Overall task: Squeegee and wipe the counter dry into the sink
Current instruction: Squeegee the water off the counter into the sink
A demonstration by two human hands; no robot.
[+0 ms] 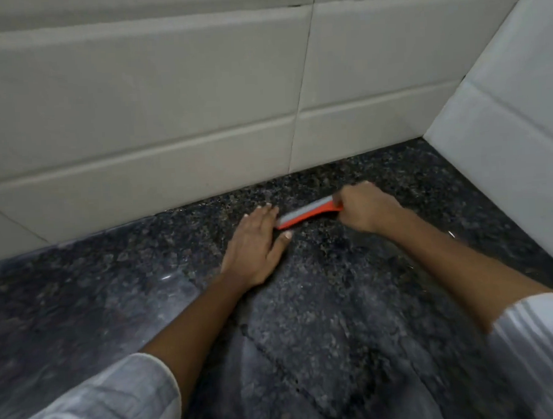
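Squeegee [304,215], orange with grey blade, gripped by right hand [364,208]; left hand [254,242] flat.

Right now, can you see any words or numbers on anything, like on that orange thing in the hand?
None can be read.
The orange and grey squeegee in the right hand: no letters or numbers show, and it is blurred.
The speckled dark granite counter: no writing.
The pale wall tiles: plain, no signs.
The left hand lies flat on the counter, its fingers at the squeegee's end.
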